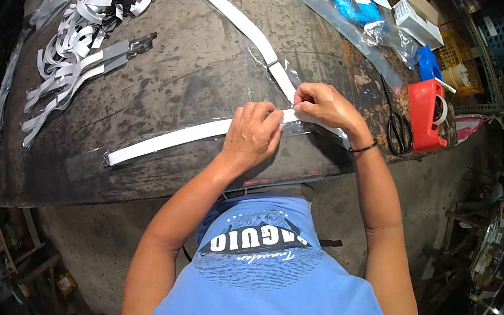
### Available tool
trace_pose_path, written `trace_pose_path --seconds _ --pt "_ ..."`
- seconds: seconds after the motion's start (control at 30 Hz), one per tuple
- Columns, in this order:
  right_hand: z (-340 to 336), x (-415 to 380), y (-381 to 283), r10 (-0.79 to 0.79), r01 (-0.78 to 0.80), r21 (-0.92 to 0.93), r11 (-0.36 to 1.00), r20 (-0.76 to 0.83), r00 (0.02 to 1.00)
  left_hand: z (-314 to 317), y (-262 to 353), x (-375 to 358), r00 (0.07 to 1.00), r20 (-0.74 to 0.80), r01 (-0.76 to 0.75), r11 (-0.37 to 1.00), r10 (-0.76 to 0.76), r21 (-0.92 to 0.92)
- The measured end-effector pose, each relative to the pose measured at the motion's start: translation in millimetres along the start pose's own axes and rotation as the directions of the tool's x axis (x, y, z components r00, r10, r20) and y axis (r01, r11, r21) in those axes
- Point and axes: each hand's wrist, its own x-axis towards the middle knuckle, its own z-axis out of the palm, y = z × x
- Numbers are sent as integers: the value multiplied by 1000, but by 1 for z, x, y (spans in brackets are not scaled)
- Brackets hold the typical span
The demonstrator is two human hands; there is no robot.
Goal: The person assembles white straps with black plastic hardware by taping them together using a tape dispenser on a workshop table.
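A long white strip [173, 139] in clear plastic lies across the table near its front edge. My left hand [252, 134] rests on this strip, its fingers bent and close together over the strip's right part. Just to the right, my right hand [326, 107] is closed in a pinch at the strip's upper edge; what sits between thumb and finger is too small to make out. A second white strip [245, 27] in clear plastic runs from the back of the table down to my right hand, with a dark band across it.
Bundled white and grey strips [84, 45] are piled on the table's left. Black scissors [399, 132] and a red tape dispenser [423, 118] lie at the right edge. Behind them are a blue dispenser [428, 64], a white box [416, 24] and plastic sheeting [341, 28].
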Motion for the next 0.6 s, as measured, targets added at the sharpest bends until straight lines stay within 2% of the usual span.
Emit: trace_pose_path --seconds 0.2,0.27,0.3,0.4,0.47,0.5,0.57,0.6 --pt "5 1 2 13 -16 -90 996 -37 999 1 0 0 1000 -1 11 1000 -11 -21" --pt "9 0 5 -84 71 -121 990 -107 991 1 1 0 1000 -14 2 1000 -2 -16" --pt "11 0 7 -82 68 -121 990 -108 991 1 1 0 1000 -14 1 1000 -2 -19" --pt "16 0 8 -113 81 -208 975 -146 983 1 0 0 1000 -8 -5 1000 5 -5" --pt "19 0 6 -137 67 -341 937 -184 973 1 0 0 1000 -10 -16 1000 16 4" --pt "19 1 4 -133 64 -338 939 -186 973 2 0 0 1000 -5 -17 1000 17 3" --pt "14 0 -4 33 -175 -496 851 -282 959 2 0 -1 1000 -3 -19 1000 19 17" --pt "9 0 -6 99 -220 -501 837 -258 961 2 1 -3 1000 5 -23 1000 23 13"
